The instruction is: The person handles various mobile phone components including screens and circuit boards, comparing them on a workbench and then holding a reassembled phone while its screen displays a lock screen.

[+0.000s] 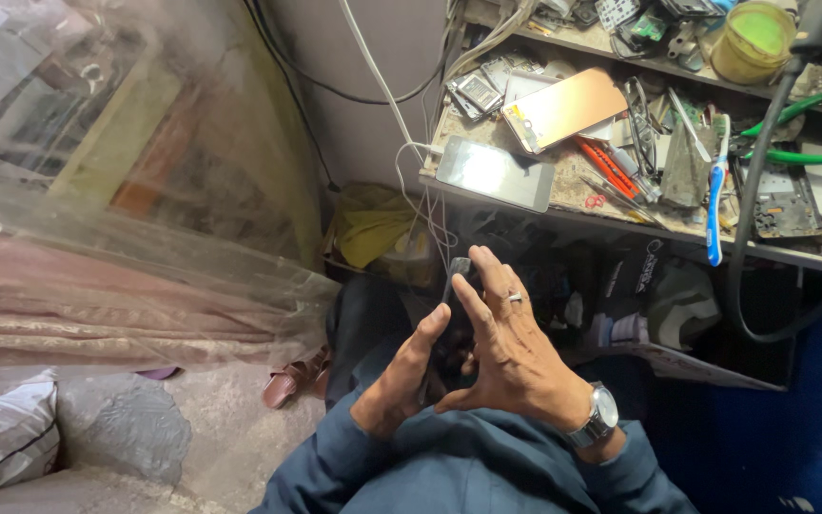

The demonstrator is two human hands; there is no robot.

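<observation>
Gripping one dark phone (457, 286) between left hand (400, 376) and right hand (511, 352).

You worked in a phone-repair workshop: the cluttered bench (563, 195) held phone screens (559, 109), circuit boards (784, 202) and green-handled pliers (790, 112).

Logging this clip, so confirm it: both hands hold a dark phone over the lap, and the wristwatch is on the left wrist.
One detail is wrong. The head view shows the wristwatch on the right wrist, not the left. The rest stands: the left hand and right hand both hold the dark phone over the lap.
</observation>
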